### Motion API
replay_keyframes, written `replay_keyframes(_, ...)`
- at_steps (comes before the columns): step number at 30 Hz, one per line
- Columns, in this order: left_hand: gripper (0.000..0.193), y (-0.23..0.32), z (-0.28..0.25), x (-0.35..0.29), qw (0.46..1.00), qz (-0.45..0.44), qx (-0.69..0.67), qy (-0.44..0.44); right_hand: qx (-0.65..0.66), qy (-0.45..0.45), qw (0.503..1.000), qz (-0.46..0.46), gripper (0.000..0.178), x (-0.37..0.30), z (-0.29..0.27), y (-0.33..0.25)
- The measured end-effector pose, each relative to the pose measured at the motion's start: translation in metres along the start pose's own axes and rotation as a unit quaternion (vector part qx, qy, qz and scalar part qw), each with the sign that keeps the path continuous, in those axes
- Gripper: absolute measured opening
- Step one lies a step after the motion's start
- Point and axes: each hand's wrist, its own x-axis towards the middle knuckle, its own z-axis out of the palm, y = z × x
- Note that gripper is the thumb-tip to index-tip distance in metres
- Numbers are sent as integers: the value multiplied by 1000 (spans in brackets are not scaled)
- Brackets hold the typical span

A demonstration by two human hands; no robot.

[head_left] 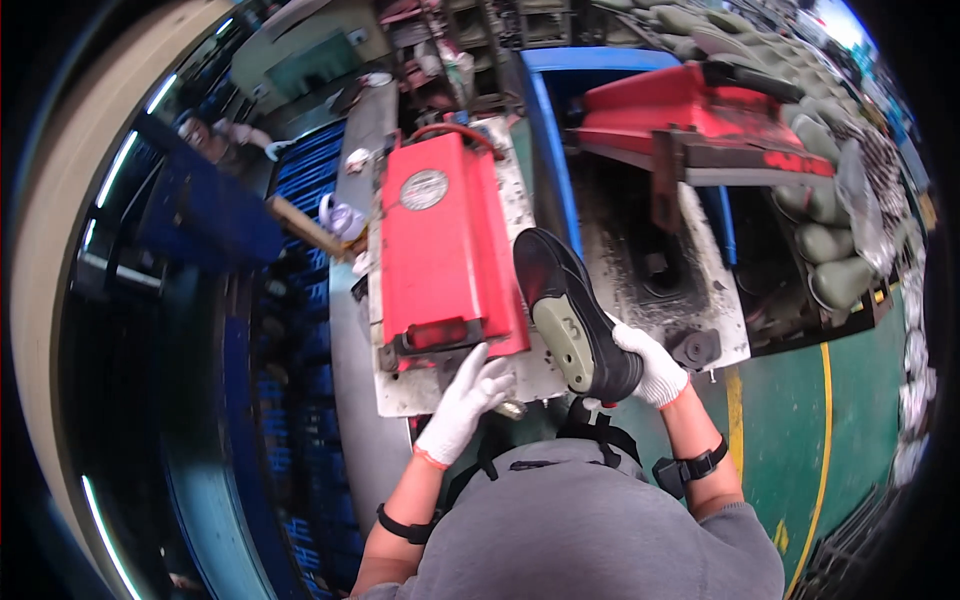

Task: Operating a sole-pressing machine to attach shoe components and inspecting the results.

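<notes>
My right hand [652, 366], in a white knit glove, grips the near end of a black shoe [612, 363]. An olive-green shoe last [563, 338] with small holes shows inside the shoe, which is held tilted in the air between the two red machine covers. My left hand [465, 400], also gloved in white, has its fingers apart and nothing in it. It is beside the front edge of the left red cover [443, 245], which lies lowered on a worn white bench top [396, 392]. The right red cover [690, 110] stands raised over a dark, grimy recess [655, 265].
A blue metal frame [546, 150] surrounds the raised cover. Several olive-green lasts [842, 282] are piled on racks at the right. On the left run blue racks [285, 400] and a grey metal ledge [350, 420]. Another person [215, 140] is at the far left.
</notes>
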Motion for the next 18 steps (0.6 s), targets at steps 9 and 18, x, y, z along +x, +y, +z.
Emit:
replay_keyframes(9, 80, 2, -44, -64, 967, 99, -223, 68, -488, -71, 870, -13, 92, 96, 129, 72)
replay_keyframes(18, 38, -58, -178, -131, 815, 110, -362, 439, -741, -82, 649, -154, 50, 138, 140, 134)
